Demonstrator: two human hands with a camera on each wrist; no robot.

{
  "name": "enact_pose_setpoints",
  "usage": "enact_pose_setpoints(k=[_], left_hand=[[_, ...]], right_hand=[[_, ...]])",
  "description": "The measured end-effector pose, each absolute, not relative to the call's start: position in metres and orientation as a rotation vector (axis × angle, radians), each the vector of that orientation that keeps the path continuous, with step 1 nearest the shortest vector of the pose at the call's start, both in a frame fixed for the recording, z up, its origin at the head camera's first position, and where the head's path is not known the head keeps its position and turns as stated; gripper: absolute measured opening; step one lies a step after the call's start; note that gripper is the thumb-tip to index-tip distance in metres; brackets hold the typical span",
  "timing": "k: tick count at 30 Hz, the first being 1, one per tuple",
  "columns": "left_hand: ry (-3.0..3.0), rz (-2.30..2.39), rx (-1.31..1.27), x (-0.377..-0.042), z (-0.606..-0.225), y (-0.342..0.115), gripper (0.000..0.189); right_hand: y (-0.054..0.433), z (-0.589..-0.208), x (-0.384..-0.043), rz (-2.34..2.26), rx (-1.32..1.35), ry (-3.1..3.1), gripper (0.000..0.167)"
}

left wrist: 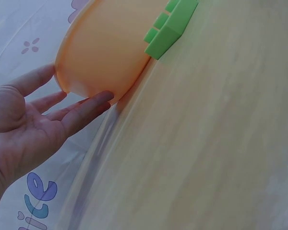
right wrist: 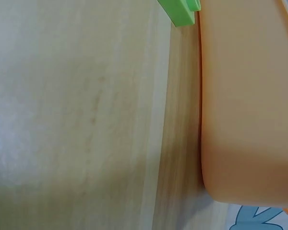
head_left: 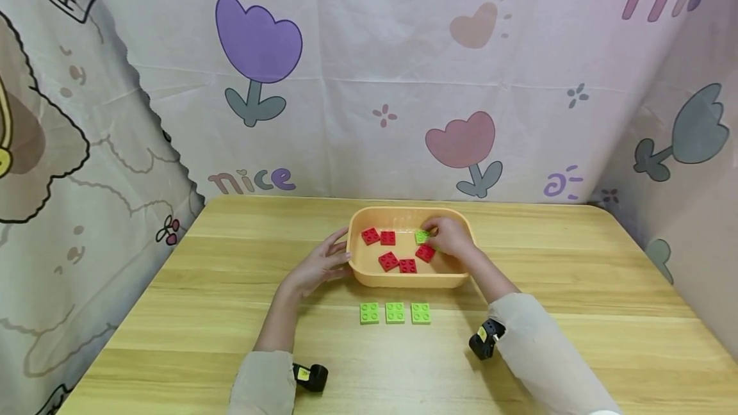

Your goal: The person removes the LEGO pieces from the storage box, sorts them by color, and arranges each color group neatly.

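An orange plastic tray (head_left: 410,281) stands on the table, holding several red toy building bricks (head_left: 388,238). Inside its right part, my right hand (head_left: 452,237) pinches a green toy building brick (head_left: 421,236) between thumb and fingers, just above one red brick (head_left: 425,253). My left hand (head_left: 316,266) touches the tray's left end with extended fingers, seen closely in the left wrist view against the tray's outer wall (left wrist: 103,57). The right wrist view shows the tray's side (right wrist: 249,110) but not the right hand.
Three green bricks, a left one (head_left: 369,313), a middle one (head_left: 394,312) and a right one (head_left: 421,313), lie in a row in front of the tray on the wooden table (head_left: 173,325). A printed cloth (head_left: 369,31) hangs behind the table and along both sides.
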State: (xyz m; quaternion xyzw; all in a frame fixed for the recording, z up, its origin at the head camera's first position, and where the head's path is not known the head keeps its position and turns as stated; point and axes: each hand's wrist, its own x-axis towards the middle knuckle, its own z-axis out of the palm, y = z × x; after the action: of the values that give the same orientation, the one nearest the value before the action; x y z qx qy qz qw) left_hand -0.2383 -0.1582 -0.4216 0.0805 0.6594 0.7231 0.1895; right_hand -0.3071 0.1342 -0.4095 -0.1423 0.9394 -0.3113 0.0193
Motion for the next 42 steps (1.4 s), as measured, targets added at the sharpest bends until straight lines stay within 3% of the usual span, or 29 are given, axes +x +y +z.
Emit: enact_pose_setpoints(k=[29, 42], left_hand=[[1.844, 2.035, 0.219, -0.238, -0.421, -0.158, 0.062], [1.847, 2.036, 0.235, -0.238, -0.421, -0.158, 0.062]], right_hand=[[0.128, -0.41, -0.306, -0.942, -0.474, 2.895, 0.027], [0.126, -0.393, -0.293, -0.94, -0.587, 2.925, 0.028]])
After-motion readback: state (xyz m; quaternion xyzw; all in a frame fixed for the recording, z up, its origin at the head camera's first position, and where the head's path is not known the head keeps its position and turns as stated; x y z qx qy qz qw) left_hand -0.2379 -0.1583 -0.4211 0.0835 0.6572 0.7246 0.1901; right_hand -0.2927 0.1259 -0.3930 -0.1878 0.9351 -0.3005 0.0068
